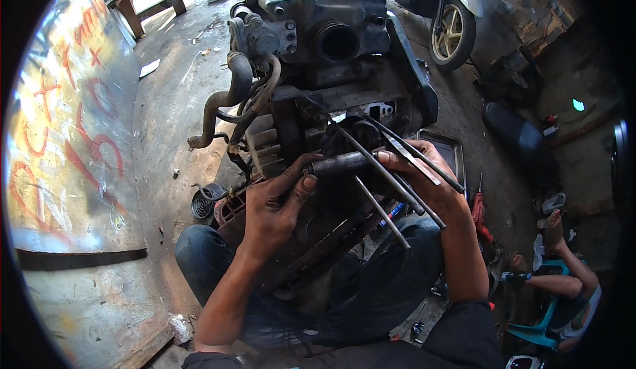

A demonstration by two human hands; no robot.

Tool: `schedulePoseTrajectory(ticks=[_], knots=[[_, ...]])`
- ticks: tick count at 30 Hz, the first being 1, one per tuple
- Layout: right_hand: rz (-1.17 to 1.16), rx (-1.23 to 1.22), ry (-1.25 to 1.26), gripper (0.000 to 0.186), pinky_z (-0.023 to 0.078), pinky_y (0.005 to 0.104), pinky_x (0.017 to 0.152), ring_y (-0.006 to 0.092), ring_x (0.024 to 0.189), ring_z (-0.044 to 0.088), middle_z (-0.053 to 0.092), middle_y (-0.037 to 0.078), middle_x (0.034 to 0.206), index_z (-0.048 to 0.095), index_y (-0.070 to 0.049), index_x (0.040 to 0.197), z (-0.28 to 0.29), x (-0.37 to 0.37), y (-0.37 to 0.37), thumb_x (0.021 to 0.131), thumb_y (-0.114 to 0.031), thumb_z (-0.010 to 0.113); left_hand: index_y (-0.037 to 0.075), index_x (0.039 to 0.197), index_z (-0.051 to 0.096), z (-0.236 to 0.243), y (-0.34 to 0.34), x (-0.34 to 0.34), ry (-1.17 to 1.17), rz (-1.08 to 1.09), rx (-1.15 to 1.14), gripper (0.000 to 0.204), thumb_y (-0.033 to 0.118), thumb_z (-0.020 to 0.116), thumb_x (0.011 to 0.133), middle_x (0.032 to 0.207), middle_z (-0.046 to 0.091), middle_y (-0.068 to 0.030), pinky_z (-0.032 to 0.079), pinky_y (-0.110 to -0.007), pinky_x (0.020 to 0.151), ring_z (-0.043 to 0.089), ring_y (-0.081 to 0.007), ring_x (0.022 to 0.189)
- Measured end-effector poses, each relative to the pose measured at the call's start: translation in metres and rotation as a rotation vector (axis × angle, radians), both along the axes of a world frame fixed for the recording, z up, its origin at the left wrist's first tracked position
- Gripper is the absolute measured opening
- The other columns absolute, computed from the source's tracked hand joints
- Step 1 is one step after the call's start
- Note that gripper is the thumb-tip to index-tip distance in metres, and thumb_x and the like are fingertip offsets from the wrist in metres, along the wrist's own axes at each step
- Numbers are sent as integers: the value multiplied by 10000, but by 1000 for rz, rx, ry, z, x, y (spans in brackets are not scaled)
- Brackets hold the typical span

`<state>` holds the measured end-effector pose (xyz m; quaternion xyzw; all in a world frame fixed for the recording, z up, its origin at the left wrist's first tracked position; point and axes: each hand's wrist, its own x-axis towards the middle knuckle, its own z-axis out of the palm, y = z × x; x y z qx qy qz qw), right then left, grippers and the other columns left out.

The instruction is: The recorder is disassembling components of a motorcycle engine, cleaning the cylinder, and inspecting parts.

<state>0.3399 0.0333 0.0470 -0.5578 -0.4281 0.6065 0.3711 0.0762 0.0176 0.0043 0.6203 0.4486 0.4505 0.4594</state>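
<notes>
A short dark metal cylinder (339, 164) lies crosswise in front of the opened engine (318, 24). My left hand (275, 200) pinches its left end between thumb and fingers. Close to its other end is the thumb of my right hand (427, 170). The fingers of that hand curl behind the long metal studs (397, 187), so what they grip is hidden. These studs stick out of the engine toward me, and one crosses in front of the cylinder's right end. Behind the cylinder, a dark rounded part (363, 130) shows in the engine opening.
Bent hoses (235, 91) hang from the engine's left side. Below them, a coil (207, 200) sits on the floor. To my right lie a red-handled tool (481, 216) and a black seat (520, 134). A person sits on a teal chair (540, 329); a scooter wheel (452, 31) stands beyond.
</notes>
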Motion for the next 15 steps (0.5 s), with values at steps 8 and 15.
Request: schedulePoseTrajectory(ticks=[8,15], knots=[[26,-61,89,386,475,190,683,42,751,605,686,-2,821,751,3,1037,-7,7,2,843,-318,841,37,1303,663,-5,0,1,-56,4,-3,358,236,655,1005,837,677,24,419,-194,662,526,-21,735],[2,-48,61,370,459,169,633,22,714,592,682,-16,807,751,2,1034,-9,4,2,862,-317,824,44,1262,691,-2,1,0,-28,5,12,333,193,700,964,916,761,-99,526,-265,730,668,-89,814]])
